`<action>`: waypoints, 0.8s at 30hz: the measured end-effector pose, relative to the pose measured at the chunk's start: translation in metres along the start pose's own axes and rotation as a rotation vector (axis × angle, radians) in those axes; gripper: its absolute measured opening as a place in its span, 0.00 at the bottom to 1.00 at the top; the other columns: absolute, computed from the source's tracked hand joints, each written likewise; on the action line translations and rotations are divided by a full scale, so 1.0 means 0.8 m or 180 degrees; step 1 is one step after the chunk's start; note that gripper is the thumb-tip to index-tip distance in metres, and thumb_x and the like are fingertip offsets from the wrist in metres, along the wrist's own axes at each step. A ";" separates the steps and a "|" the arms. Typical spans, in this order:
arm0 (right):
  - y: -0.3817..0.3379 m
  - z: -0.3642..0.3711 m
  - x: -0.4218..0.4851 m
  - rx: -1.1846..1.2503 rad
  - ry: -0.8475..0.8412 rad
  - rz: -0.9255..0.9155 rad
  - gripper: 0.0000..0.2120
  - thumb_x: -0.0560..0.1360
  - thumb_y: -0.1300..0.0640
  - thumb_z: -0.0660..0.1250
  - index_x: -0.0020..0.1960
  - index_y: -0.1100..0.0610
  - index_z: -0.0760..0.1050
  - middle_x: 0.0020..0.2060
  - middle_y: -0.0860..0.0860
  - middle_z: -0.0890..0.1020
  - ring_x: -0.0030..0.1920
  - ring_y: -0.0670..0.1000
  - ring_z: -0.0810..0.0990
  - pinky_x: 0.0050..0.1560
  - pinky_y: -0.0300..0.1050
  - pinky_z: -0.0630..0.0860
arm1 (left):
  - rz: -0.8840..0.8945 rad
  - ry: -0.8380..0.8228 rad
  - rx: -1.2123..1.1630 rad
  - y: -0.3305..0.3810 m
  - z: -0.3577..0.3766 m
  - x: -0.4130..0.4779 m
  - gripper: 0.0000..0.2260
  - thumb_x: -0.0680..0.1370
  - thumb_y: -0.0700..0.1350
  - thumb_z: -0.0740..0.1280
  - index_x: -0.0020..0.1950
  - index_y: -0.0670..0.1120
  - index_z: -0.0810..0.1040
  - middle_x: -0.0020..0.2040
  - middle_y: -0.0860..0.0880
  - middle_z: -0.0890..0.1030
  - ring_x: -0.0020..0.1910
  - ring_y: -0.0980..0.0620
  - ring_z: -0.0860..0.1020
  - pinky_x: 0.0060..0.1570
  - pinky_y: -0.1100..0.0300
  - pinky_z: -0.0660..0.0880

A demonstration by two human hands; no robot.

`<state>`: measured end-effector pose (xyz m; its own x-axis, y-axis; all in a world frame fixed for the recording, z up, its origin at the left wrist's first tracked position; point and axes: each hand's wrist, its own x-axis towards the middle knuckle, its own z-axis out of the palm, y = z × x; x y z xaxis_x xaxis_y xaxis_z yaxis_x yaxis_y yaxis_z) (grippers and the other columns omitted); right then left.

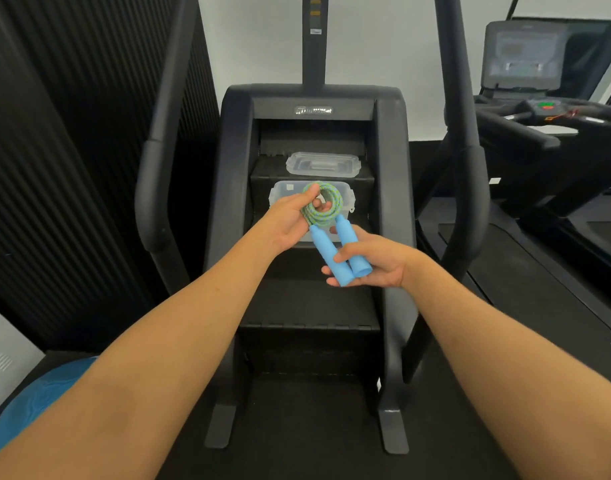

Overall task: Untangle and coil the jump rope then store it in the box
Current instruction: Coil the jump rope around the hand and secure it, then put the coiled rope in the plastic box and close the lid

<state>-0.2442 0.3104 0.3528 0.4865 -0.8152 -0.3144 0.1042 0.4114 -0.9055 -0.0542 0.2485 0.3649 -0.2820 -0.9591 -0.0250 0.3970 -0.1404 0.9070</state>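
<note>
head view: at frame centre the left hand [290,221] grips a coiled green-and-blue braided jump rope [323,206], thumb over the loops and fingers [318,203] curled through the ring. just below, the right hand [377,263] holds the rope's two light blue plastic handles [332,258] side by side, thumb on top, fingers beneath. the coil is held in front of an open clear plastic box [278,197] on a step of the black stair-climber machine [234,174]; its clear lid [323,164] lies one step higher.

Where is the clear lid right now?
In the head view, the clear lid lies near the centre of the frame on a step of the black stair machine, one step above the clear box.
</note>
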 end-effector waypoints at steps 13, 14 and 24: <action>-0.044 -0.063 0.001 -0.0353 -0.0011 0.0191 0.28 0.76 0.72 0.65 0.72 0.52 0.73 0.65 0.61 0.75 0.57 0.61 0.84 0.49 0.53 0.84 | -0.0262 0.0187 0.0531 0.018 0.007 0.020 0.09 0.85 0.47 0.65 0.56 0.44 0.81 0.35 0.52 0.82 0.38 0.56 0.80 0.41 0.58 0.78; -0.046 -0.067 0.002 -0.0331 0.0000 0.0154 0.28 0.77 0.73 0.65 0.73 0.53 0.72 0.64 0.62 0.75 0.58 0.62 0.84 0.49 0.54 0.85 | -0.0273 0.0206 0.0498 0.019 0.006 0.022 0.08 0.85 0.46 0.65 0.56 0.44 0.81 0.34 0.51 0.81 0.36 0.56 0.81 0.41 0.57 0.79; -0.046 -0.102 0.018 0.0071 0.0147 0.0112 0.27 0.76 0.70 0.69 0.71 0.51 0.75 0.65 0.60 0.77 0.56 0.62 0.85 0.50 0.54 0.85 | 0.0005 0.0199 -0.0165 0.015 0.021 0.052 0.12 0.85 0.44 0.65 0.63 0.38 0.80 0.49 0.46 0.84 0.46 0.53 0.84 0.49 0.56 0.82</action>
<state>-0.3120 0.2499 0.3583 0.4497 -0.8178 -0.3591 0.1074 0.4487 -0.8872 -0.0759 0.2109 0.3821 -0.2268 -0.9726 -0.0512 0.4425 -0.1497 0.8842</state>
